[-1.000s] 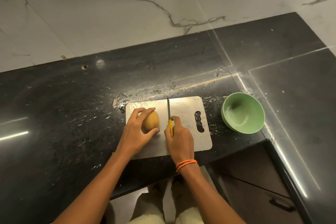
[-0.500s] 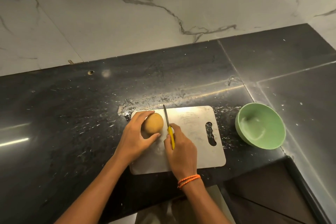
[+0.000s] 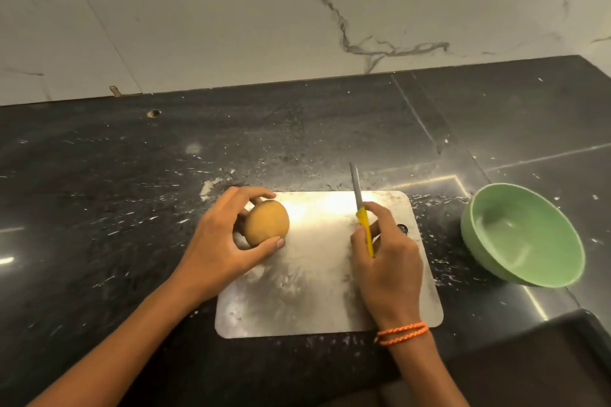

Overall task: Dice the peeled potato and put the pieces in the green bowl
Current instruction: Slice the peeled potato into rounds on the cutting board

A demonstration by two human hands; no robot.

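Note:
A whole peeled yellow potato (image 3: 267,222) rests on the far left corner of a steel cutting board (image 3: 317,294). My left hand (image 3: 220,243) cups it from the left, thumb and fingers around it. My right hand (image 3: 386,261) grips the yellow handle of a small knife (image 3: 359,201), blade pointing away from me, over the board's right half and apart from the potato. An empty green bowl (image 3: 522,235) sits on the counter to the right of the board.
The board lies on a black stone counter (image 3: 115,208) speckled with white bits, against a white marble wall (image 3: 297,10). The counter's front edge runs just below the board, with a dark drop (image 3: 545,357) at the lower right.
The knife and my right hand have moved right, away from the potato. My left hand keeps its hold on the potato. The camera has come closer.

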